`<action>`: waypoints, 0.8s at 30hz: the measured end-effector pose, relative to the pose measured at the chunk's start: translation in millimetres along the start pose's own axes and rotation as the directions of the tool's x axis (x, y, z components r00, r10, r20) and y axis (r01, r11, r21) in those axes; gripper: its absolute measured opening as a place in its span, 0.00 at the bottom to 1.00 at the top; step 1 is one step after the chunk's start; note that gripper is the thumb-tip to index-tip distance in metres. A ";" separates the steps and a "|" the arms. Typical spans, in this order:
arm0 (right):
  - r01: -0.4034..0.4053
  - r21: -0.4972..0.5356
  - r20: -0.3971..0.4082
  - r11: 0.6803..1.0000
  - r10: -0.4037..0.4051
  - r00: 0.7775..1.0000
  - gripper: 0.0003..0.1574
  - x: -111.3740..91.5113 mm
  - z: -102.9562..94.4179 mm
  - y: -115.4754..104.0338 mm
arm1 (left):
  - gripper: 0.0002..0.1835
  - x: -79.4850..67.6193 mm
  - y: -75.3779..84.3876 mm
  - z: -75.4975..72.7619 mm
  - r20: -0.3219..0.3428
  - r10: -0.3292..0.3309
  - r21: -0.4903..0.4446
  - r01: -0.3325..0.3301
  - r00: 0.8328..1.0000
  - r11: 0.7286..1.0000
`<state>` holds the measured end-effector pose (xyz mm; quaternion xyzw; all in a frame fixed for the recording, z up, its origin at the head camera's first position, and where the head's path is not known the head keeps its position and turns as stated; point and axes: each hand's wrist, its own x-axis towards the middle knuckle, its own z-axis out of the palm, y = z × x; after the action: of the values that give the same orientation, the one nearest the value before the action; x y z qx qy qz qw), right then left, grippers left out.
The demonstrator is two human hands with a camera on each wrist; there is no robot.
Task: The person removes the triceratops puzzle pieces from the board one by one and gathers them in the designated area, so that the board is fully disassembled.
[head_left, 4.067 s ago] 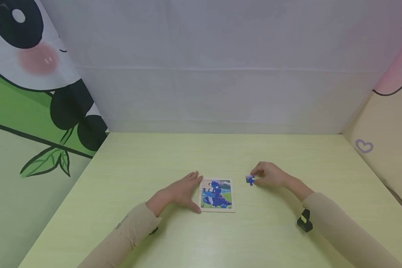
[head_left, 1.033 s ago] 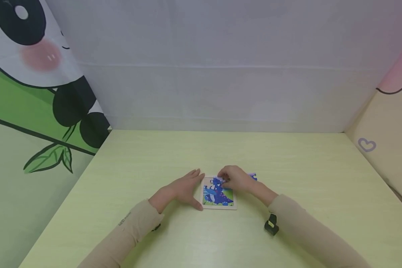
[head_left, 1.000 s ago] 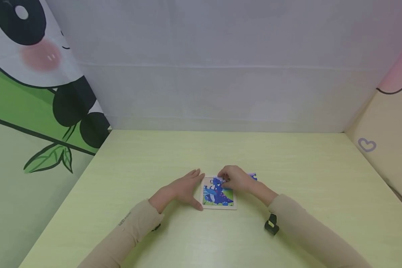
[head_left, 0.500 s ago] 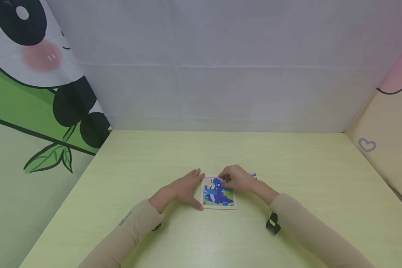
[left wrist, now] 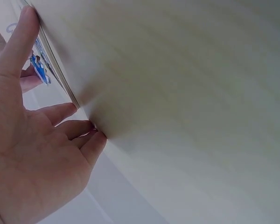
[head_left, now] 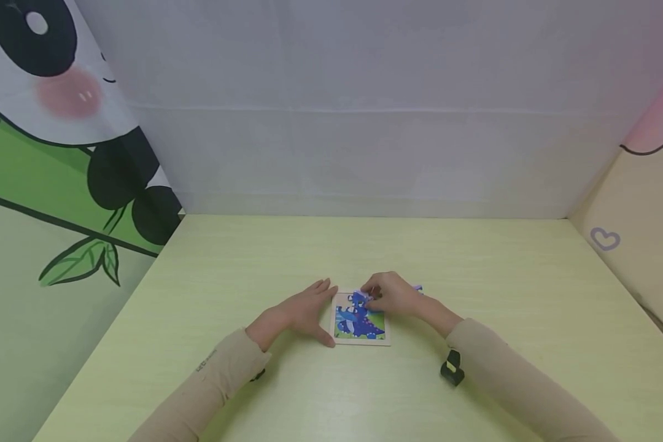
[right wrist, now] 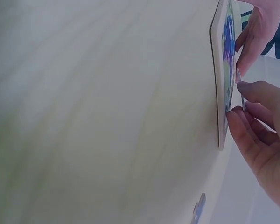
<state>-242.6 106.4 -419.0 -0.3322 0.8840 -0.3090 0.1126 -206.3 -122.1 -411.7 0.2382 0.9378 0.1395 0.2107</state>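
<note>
A square jigsaw puzzle in a pale wooden frame (head_left: 388, 331) lies on the table, showing a blue dinosaur. Bare tan backing (head_left: 342, 299) shows at its upper left. My left hand (head_left: 304, 312) rests at the frame's left edge, thumb and fingers spread along it. Over the upper part of the puzzle, my right hand (head_left: 392, 293) pinches a blue puzzle piece (left wrist: 38, 69) between thumb and fingers. In the right wrist view that puzzle piece (right wrist: 239, 77) appears edge-on, tilted just above the picture. The right hand hides the puzzle's upper right corner in the head view.
A loose blue puzzle piece (head_left: 418, 288) lies on the table (head_left: 254, 245) behind the right hand, partly hidden; the right wrist view also shows a loose piece (right wrist: 199, 209). A pale wall panel (head_left: 364, 153) stands along the table's back edge.
Since the earliest frame, my right hand has moved left from beside the puzzle to above it. Over the last second it has shifted only slightly; the left hand has stayed at the frame.
</note>
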 end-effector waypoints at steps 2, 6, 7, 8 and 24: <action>-0.013 0.003 -0.001 1.000 0.013 1.000 0.19 -1.1 -2.1 -0.2 | 0.60 0.1 0.2 -0.1 0.000 0.001 -0.002 -0.001 1.000 1.000; -0.015 -0.018 -0.007 1.000 0.015 1.000 0.18 -6.0 -10.4 1.1 | 0.60 -0.4 1.1 -0.5 -0.001 0.002 -0.002 -0.002 1.000 1.000; -0.018 -0.028 -0.010 0.999 0.017 1.000 0.18 -8.0 -13.2 1.6 | 0.60 -0.5 1.3 -0.5 -0.001 0.001 -0.002 -0.001 1.000 1.000; -0.011 -0.041 -0.012 0.999 0.010 1.000 0.18 -10.3 -16.3 2.1 | 0.60 -0.4 1.3 -0.5 -0.001 0.001 0.000 -0.001 1.000 1.000; -0.003 -0.127 -0.067 0.992 -0.006 0.998 0.16 -54.1 -56.2 35.4 | 0.60 1.7 -0.8 0.6 0.000 -0.002 0.027 0.002 1.000 1.000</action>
<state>-242.8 189.2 -397.3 -0.3288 0.9048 -0.2634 0.0612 -207.7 -121.8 -413.0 0.2400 0.9398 0.1265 0.2077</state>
